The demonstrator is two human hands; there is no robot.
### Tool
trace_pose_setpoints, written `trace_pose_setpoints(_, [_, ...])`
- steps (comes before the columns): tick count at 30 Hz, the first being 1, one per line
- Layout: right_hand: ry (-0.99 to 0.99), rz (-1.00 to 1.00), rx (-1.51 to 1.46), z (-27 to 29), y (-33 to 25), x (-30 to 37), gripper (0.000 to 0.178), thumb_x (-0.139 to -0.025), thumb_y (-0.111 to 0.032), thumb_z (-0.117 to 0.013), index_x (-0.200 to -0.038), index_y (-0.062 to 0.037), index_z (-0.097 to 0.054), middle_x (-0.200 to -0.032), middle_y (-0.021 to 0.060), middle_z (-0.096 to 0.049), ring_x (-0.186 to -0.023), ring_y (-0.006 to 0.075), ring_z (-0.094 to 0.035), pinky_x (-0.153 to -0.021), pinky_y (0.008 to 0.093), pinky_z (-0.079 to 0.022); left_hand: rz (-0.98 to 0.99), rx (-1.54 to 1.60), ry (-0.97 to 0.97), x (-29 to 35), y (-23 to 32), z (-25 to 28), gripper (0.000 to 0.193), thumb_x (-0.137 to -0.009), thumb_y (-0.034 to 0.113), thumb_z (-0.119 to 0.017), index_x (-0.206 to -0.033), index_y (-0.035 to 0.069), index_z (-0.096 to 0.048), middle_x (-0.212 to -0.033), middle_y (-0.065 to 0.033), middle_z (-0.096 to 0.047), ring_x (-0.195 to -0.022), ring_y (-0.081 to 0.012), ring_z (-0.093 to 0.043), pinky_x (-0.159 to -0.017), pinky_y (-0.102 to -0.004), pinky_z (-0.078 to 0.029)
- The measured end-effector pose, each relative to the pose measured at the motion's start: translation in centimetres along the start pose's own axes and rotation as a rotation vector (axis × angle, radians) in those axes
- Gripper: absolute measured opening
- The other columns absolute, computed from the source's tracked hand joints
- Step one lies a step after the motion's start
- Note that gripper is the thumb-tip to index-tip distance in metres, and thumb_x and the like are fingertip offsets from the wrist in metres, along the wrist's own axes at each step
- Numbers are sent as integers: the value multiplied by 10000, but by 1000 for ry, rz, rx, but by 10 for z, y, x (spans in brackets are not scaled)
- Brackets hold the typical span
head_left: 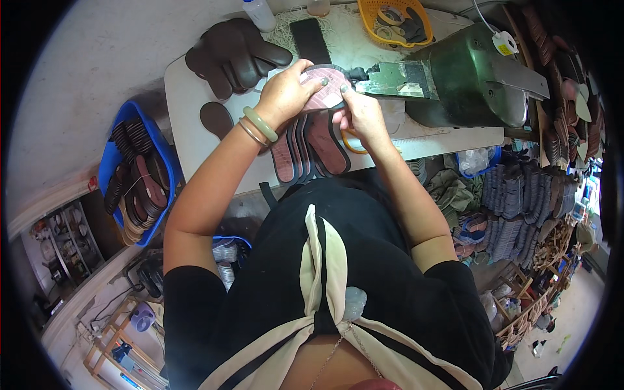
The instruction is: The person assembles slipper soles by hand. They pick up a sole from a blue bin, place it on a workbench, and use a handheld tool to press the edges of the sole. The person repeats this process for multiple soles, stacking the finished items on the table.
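Note:
Both my hands hold a reddish-brown shoe sole (320, 97) with a dark edge and a small pale patch, over the worktable. My left hand (286, 91), with a green bangle at its wrist, grips its left side, thumb on top. My right hand (363, 116) pinches its right edge between thumb and curled fingers. The sole's far right edge is beside the narrow arm of a green machine (465, 78); whether they touch I cannot tell. Below my hands lies an overlapping row of similar soles (328, 146). An orange loop (351, 143) shows beneath my right hand.
Dark brown soles (237, 55) are heaped at the table's back left, with a single sole (216, 119) nearer. A black phone (310, 40), a white bottle (260, 14) and a yellow basket (398, 42) stand behind. A blue basket (166, 166) of soles is left; stacked shoe parts (520, 195) stand right.

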State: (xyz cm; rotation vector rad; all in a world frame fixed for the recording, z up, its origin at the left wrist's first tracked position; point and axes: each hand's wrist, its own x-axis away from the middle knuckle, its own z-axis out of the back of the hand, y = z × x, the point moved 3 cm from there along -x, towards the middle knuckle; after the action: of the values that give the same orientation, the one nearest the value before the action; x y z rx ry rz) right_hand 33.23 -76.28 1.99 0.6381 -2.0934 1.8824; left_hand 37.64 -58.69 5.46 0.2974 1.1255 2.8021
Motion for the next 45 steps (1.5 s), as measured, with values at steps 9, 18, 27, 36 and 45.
trace_pose_setpoints(9, [-83,93,-13,12,14,15,263,-931,-227,-594,-878,20,-669,-808,65,-677,-719,120,-633,-705,248,-475,61,11,-39,14,9,-11,572,-841,445,-635,-1261,73,-525,-994,-240,-672,-931,-382,-656,-817,-421,-515])
trace_pose_setpoints(18, [-334,-28,-296,-2,34,60,363,-902,-121,-610,-1225,14,-512,-1030,90,-653,-857,148,-650,-788,295,-533,83,25,47,14,10,-17,732,-800,502,-678,-1271,-18,-469,-1055,-276,-647,-996,-395,-637,-864,-425,-499])
trace_pose_setpoints(27, [-310,-25,-275,16,22,51,349,-920,-158,-600,-1204,29,-523,-1018,115,-650,-856,166,-655,-719,301,-567,109,35,150,-1,5,-15,777,-765,506,-716,-1238,-60,-471,-1031,-280,-649,-992,-398,-638,-856,-417,-502])
trace_pose_setpoints(36, [-211,-28,-198,29,12,55,298,-943,-198,-567,-1148,18,-557,-914,102,-669,-751,141,-664,-644,254,-560,97,59,151,-26,-3,-16,785,-742,513,-732,-1179,-99,-509,-1033,-288,-647,-1003,-383,-640,-864,-409,-500])
trace_pose_setpoints(45, [-203,-61,-102,14,-16,47,255,-958,-255,-536,-1027,-17,-599,-778,86,-662,-572,101,-598,-495,193,-449,106,430,34,-70,-57,-23,579,-787,431,-731,-1030,-79,-603,-891,-166,-686,-766,-212,-671,-703,-320,-517])
